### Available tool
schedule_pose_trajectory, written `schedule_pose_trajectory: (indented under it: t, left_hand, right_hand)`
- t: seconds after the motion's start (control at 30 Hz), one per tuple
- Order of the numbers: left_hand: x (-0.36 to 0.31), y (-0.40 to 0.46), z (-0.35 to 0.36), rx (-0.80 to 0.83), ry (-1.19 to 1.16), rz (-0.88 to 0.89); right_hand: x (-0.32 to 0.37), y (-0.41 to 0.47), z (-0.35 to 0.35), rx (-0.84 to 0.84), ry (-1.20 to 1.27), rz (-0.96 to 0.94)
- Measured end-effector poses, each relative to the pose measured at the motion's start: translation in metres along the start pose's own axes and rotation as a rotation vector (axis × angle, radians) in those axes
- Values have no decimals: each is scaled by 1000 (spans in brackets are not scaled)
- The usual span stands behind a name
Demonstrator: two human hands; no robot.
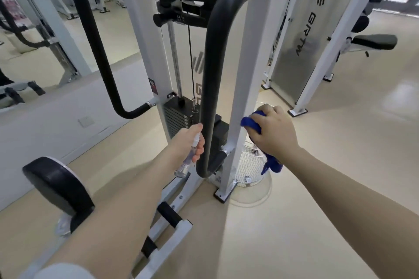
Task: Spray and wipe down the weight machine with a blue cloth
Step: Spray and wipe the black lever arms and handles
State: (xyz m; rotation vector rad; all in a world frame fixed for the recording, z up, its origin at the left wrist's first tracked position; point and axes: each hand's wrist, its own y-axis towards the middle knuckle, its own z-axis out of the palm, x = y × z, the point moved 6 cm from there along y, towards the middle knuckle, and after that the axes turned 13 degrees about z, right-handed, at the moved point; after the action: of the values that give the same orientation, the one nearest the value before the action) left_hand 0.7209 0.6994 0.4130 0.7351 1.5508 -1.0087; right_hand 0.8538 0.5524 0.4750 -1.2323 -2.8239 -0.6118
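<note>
Glossy white-painted metal frame [243,70], matt black foam-like handle [209,75], soft blue cloth [250,123], clear plastic spray bottle [187,161], smooth shiny floor [340,142].

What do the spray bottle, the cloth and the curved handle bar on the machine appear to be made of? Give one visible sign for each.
Spray bottle: probably clear plastic; the floor shows through it.
Blue cloth: soft fabric, possibly microfibre; it bunches and hangs in folds.
Curved handle bar: seemingly foam or rubber padding over a tube; matt dark grey, with a soft sheen.
</note>
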Motion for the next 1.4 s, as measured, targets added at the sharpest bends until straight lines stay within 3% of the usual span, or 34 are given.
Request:
schedule_pose_trajectory:
  t: [0.17,0.33,0.47,0.77,0.9,1.0,1.07,1.17,1.27,1.33,1.4]
  left_hand:
    - [37,15,2,-53,25,-113]
    - [66,19,-1,-123,-108,-215]
    - [105,15,-3,-126,-51,-177]
    - [150,17,-8,-382,-207,-257]
    - [134,16,-22,-482,-184,-210]
    - [125,8,-35,-530,-263,-209]
    - [110,4,-46,-546,-268,-170]
    - [81,2,-58,-489,-237,-77]
    - [52,7,-56,-353,-178,57]
    - [22,8,-52,-274,-91,145]
    - [-4,8,-53,-242,34,266]
  right_hand:
    - [4,-11,7,-14,34,-29]
    - [9,-18,19,-25,83,-20]
    - [3,-34,38,15,81,12]
    - [41,-48,44,-105,51,-190]
    - [97,-33,16,-266,-97,-467]
    - [129,-28,51,-88,-374,-766]
    - [133,-19,65,2,-561,-828]
    - [135,2,35,-178,-600,-807]
    - [140,28,-25,-530,-519,-617]
    - [139,40,-44,-601,-487,-429]
    - [137,34,-29,-555,-448,-375]
